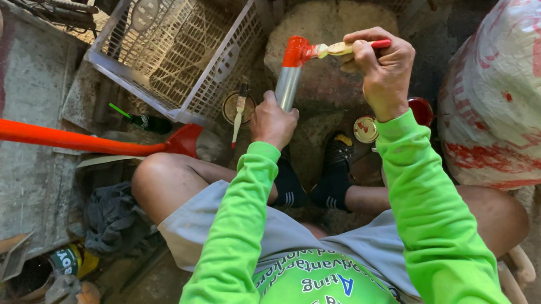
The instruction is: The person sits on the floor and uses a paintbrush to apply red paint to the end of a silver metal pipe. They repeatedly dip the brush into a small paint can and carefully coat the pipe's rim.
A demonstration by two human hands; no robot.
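My left hand point(272, 119) grips the lower end of a bare metal pipe point(288, 86) and holds it up tilted. The pipe's top end point(297, 50) is coated in orange-red paint. My right hand point(380, 66) holds a small paintbrush point(340, 48) with a red handle, its bristles touching the painted top of the pipe. Both arms wear bright green sleeves. I sit with my knees apart, dark socks on my feet.
An open paint can point(421, 111) and its lid point(365, 129) lie by my right wrist. Another can with a stick point(238, 108) stands near a white plastic crate point(175, 43). A long orange-painted pipe point(41, 134) lies at left. A large plastic sack point(523, 80) fills the right.
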